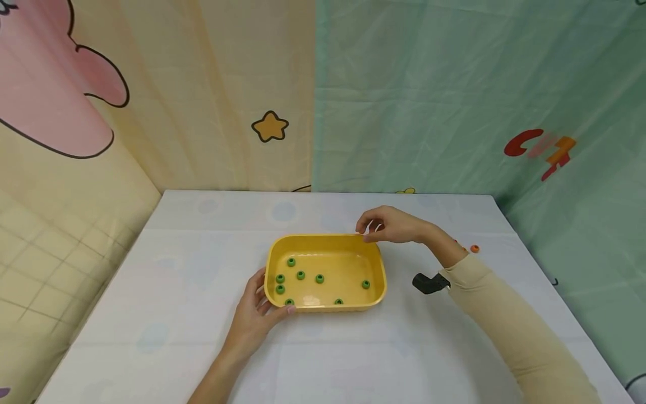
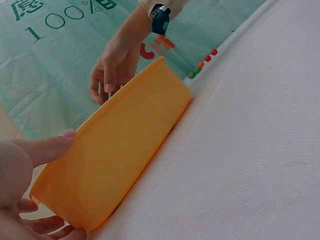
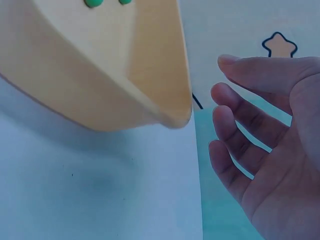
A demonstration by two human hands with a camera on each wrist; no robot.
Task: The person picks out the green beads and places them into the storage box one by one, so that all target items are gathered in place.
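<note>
A yellow plastic tray [image 1: 343,261] with rounded corners holds several small green beads [image 1: 319,278], scattered over its floor and mostly to the left. My left hand [image 1: 252,320] grips the tray's near left corner. Its thumb lies at the rim, and in the left wrist view the fingers curl against the tray's end wall. By the far right corner hovers my right hand [image 1: 396,224], fingers loosely bent. In the right wrist view, a gap separates that hand [image 3: 265,135] from the tray rim [image 3: 182,117], and nothing is held.
Right of the tray, an orange bead [image 1: 475,248] lies on the white-covered table [image 1: 166,297], partly beside the right forearm. The left wrist view shows red beads [image 2: 214,52] and green beads [image 2: 192,75] there. A black wrist device [image 1: 429,283] hangs under the right wrist. Printed curtains [image 1: 227,84] stand behind the table.
</note>
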